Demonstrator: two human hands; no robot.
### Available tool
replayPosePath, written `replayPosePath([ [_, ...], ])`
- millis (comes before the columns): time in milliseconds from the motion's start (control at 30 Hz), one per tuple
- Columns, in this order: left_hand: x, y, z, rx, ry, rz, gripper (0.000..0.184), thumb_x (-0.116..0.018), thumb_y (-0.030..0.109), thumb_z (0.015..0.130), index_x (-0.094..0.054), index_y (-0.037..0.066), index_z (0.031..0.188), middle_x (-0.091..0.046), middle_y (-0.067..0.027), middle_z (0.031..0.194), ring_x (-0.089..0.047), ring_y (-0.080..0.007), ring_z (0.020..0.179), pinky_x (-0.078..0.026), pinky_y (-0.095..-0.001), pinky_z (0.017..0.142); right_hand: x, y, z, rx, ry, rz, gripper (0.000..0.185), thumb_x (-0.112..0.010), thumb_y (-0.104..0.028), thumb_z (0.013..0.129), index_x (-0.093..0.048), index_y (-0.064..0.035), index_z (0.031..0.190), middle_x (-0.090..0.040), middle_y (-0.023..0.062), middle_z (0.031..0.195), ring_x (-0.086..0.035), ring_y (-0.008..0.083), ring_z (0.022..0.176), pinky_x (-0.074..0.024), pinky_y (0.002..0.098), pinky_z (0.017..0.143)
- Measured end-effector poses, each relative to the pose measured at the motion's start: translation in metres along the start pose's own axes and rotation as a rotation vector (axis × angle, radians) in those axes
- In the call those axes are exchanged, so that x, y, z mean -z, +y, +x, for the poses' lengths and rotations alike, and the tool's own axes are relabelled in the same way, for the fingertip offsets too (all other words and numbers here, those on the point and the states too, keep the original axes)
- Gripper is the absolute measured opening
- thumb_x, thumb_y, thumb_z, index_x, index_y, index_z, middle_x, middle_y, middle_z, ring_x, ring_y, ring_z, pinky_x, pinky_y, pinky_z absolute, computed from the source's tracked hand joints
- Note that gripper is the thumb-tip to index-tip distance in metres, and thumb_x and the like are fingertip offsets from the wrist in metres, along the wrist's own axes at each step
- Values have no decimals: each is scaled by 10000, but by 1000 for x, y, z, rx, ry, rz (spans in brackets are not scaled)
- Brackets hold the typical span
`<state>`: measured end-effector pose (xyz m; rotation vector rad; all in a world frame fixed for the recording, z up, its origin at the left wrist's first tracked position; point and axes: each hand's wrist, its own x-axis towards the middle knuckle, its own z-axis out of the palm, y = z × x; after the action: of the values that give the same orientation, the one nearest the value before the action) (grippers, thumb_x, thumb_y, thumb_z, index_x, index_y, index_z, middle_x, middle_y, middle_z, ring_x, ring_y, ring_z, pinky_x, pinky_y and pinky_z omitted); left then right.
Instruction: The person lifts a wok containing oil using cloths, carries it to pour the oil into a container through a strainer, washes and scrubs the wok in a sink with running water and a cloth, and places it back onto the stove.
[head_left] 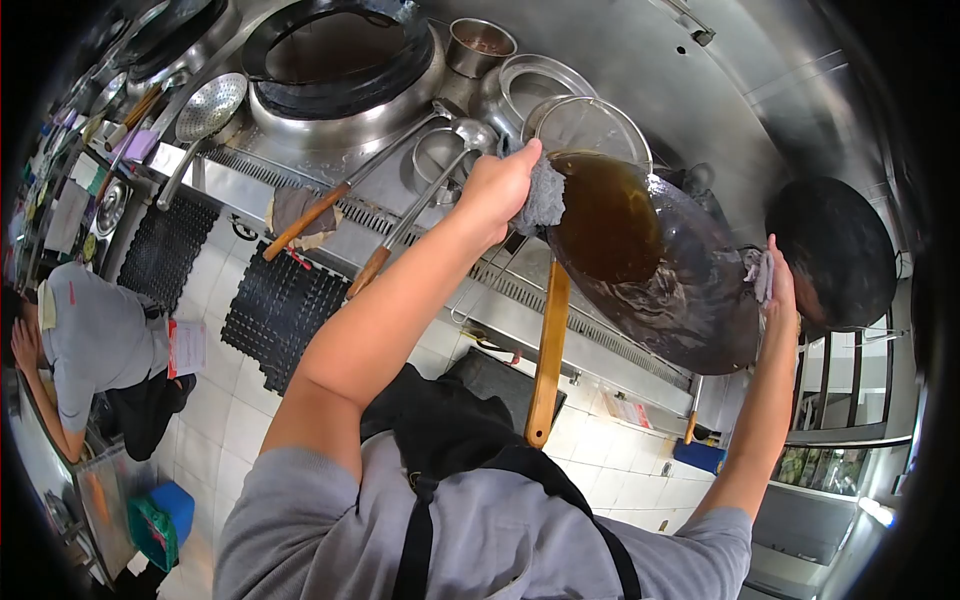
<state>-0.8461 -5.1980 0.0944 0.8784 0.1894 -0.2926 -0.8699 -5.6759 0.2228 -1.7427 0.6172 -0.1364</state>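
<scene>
A large dark wok hangs tilted between my two hands, its left side over a round wire strainer. Brown oil pools towards that side. My left hand is closed on the left rim through a grey cloth. On the opposite rim, my right hand grips through another folded cloth. Beneath the strainer stands a metal pot. A long wooden handle sticks out below the wok; its upper end is hidden.
Ladles with wooden handles lie across the stove edge, near a perforated skimmer. A big wok burner is at the back left. Another black wok stands at right. A co-worker bends over a counter at left.
</scene>
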Motion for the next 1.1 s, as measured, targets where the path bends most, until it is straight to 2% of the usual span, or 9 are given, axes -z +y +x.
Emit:
replayPosePath([
  [67,0,1,-1,9,4,14,473,-542,330,951,-624,-135,929,-665,-150,899,-640,-186,785,-495,-329,734,1,-2,0,-14,-36,41,337,-657,-445,873,-562,-123,898,-578,2,766,-571,126,674,-455,271,594],
  [400,-1,0,-2,83,-21,-79,390,-501,309,975,-644,-54,961,-678,-110,901,-660,-194,770,-521,-324,705,-16,-15,-15,-25,45,-9,335,-644,-446,881,-570,-120,860,-581,3,737,-570,130,631,-458,274,566],
  [800,-6,-1,-7,129,4,-67,389,-494,327,981,-645,-30,941,-680,-109,886,-664,-203,752,-530,-329,687,-10,-26,-19,34,135,-13,348,-680,-438,855,-566,-110,844,-570,1,727,-563,128,599,-461,277,524],
  [867,-3,-4,-5,133,-12,-87,387,-494,326,981,-642,-30,952,-680,-108,892,-666,-204,764,-533,-333,693,6,-23,-5,-15,67,-101,696,-663,-516,841,-494,0,1277,-596,50,1127,-575,140,919,-469,268,779],
  [900,-3,-6,-4,136,-20,-110,385,-495,326,981,-639,-30,963,-680,-108,897,-668,-205,776,-537,-337,699,10,-22,-3,-15,71,-100,696,-663,-516,841,-494,0,1277,-596,50,1127,-575,140,919,-469,268,779],
  [967,-3,-7,-2,134,-15,-127,373,-494,313,982,-624,-36,1006,-677,-108,922,-671,-208,806,-540,-344,721,2,-27,-8,-2,45,-40,357,-686,-445,849,-567,-109,829,-568,4,707,-562,131,595,-461,275,535],
  [1033,0,-8,1,173,-27,-124,322,-522,302,970,-616,6,1058,-685,-87,983,-674,-206,881,-531,-354,802,-4,-32,-15,-5,49,-51,360,-684,-447,850,-567,-108,821,-568,6,701,-561,132,589,-460,273,533],
  [1100,0,-9,2,176,-25,-127,324,-518,305,971,-615,8,1058,-685,-90,986,-674,-211,885,-532,-359,806,-4,-35,-17,-7,51,-64,362,-682,-449,850,-567,-107,813,-567,8,695,-560,133,583,-459,271,531],
])
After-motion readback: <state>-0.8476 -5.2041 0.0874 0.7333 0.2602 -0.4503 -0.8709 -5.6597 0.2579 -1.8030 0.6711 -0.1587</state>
